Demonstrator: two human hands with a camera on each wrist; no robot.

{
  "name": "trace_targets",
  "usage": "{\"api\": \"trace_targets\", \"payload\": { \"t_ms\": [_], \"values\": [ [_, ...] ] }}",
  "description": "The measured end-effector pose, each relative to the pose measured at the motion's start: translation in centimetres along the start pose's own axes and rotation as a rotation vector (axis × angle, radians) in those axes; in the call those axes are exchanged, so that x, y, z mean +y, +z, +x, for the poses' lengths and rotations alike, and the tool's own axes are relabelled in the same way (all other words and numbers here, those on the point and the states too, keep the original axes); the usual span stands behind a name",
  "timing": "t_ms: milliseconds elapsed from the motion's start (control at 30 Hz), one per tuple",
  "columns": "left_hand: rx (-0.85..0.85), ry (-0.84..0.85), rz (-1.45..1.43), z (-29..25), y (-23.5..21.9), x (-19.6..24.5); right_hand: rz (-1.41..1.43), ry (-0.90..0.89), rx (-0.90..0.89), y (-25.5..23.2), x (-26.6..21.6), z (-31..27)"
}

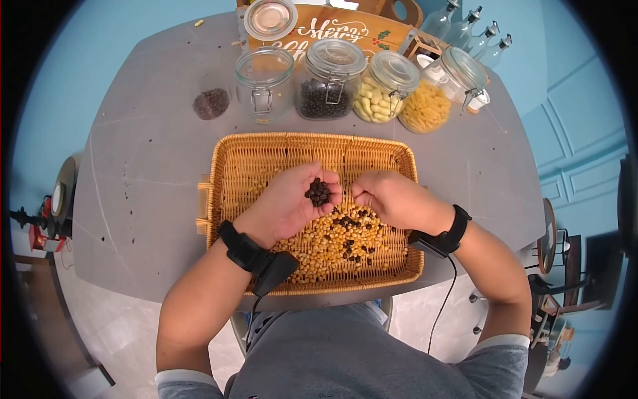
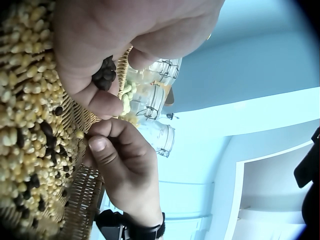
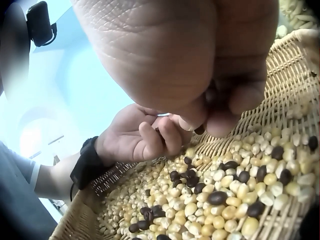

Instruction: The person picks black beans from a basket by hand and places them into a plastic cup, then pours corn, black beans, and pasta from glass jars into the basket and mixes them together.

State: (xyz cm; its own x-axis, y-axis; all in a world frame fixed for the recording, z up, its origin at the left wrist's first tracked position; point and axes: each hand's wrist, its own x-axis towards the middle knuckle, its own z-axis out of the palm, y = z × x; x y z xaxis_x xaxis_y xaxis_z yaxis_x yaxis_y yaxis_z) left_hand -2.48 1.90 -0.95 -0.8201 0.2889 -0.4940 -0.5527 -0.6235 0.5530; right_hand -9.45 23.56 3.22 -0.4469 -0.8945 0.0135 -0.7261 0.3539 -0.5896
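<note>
A heap of dark beans (image 1: 318,191) sits in the cupped palm of the left hand (image 1: 290,203), whose fingers curl up around it. Facing it, the right hand (image 1: 392,199) has its thumb and fingertips drawn together; a dark bean (image 3: 199,130) shows at those fingertips in the right wrist view. Both hands are over a wicker basket (image 1: 229,149). Yellow corn kernels (image 1: 319,253) cover much of its floor, with more dark beans (image 3: 217,198) scattered among them. In the left wrist view the right fingertips are close to the left fingers.
Behind the basket stand an open glass jar (image 1: 264,83), a jar of black beans (image 1: 325,96), a jar of pale green-yellow pieces (image 1: 380,100) and a tilted jar of pasta (image 1: 425,110). A clear cup (image 1: 211,103) with dark contents stands left. Several glass bottles (image 1: 458,30) stand back right.
</note>
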Motion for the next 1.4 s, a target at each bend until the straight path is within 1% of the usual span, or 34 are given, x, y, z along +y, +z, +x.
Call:
{"api": "trace_targets", "payload": {
  "t_ms": [67,100,167,233,267,333,367,433,567,633,800,867,900,967,1000,1067,1100,1133,1200,1233,1300,1333,1400],
  "values": [
    [0.007,-0.012,0.012,0.0,0.0,0.0,0.015,0.030,-0.001,-0.3,-0.5,0.1],
    [0.009,-0.012,0.011,0.0,0.0,-0.1,0.067,0.061,0.020,-0.7,-1.1,0.3],
    [-0.046,-0.021,-0.037,0.0,0.1,-0.1,0.121,0.094,0.042,-1.0,-2.5,0.7],
    [-0.071,-0.048,-0.044,-0.2,0.5,-0.1,0.424,0.190,0.145,-0.7,-3.7,0.9],
    [-0.095,-0.071,-0.054,-0.2,0.6,-0.1,0.424,0.192,0.147,-0.8,-3.6,0.8],
    [-0.086,-0.072,-0.060,0.0,0.2,-0.1,0.251,0.163,0.161,-1.0,-3.5,0.8],
    [-0.074,-0.069,-0.068,0.0,-0.1,-0.1,0.250,0.160,0.156,-1.0,-3.2,0.7],
    [-0.069,-0.045,-0.047,-0.1,-0.6,0.1,0.026,-0.047,-0.087,-0.5,-2.3,0.1],
    [-0.039,-0.031,-0.015,-0.1,-0.4,0.2,-0.073,-0.029,-0.140,1.3,-2.8,-0.1],
    [-0.030,-0.035,-0.011,-0.2,-0.3,0.2,-0.089,-0.033,-0.145,2.0,-2.3,0.0],
    [-0.029,-0.022,-0.025,-0.2,-0.4,0.1,-0.078,-0.029,-0.160,1.5,-1.7,0.1],
    [-0.027,-0.015,-0.002,-0.2,-0.3,0.1,0.052,-0.052,-0.052,1.1,-1.3,0.1],
    [-0.028,-0.015,-0.004,-0.2,-0.3,0.0,0.052,-0.052,-0.053,0.7,-1.4,0.2],
    [-0.040,-0.017,0.021,-0.1,-0.2,0.0,0.116,0.082,-0.002,-0.6,-2.1,0.3],
    [-0.041,-0.018,0.022,-0.2,-0.1,0.1,0.117,0.083,-0.001,-0.9,-2.6,0.5],
    [-0.061,-0.059,-0.028,-0.3,0.4,0.1,0.499,0.177,0.091,-1.0,-3.5,1.0],
    [-0.064,-0.061,-0.026,-0.2,0.5,0.1,0.605,0.241,0.058,-1.1,-3.7,1.2],
    [-0.080,-0.064,-0.032,-0.2,0.4,0.1,0.604,0.241,0.059,-1.2,-3.6,1.1],
    [-0.093,-0.064,-0.043,-0.1,-0.1,0.0,0.220,0.103,0.046,-1.4,-3.0,0.9],
    [-0.094,-0.048,-0.028,0.1,-0.6,-0.1,0.221,0.099,0.041,-1.4,-2.8,0.8],
    [-0.095,-0.031,-0.012,0.0,-0.7,0.0,-0.050,0.030,-0.193,-1.1,-2.6,0.2],
    [-0.083,-0.033,-0.001,0.0,-0.6,0.0,-0.050,0.031,-0.192,-0.5,-2.3,-0.1],
    [-0.075,-0.037,0.014,0.0,-0.4,0.0,-0.154,0.011,-0.170,0.7,-1.9,-0.4]
  ]
}}
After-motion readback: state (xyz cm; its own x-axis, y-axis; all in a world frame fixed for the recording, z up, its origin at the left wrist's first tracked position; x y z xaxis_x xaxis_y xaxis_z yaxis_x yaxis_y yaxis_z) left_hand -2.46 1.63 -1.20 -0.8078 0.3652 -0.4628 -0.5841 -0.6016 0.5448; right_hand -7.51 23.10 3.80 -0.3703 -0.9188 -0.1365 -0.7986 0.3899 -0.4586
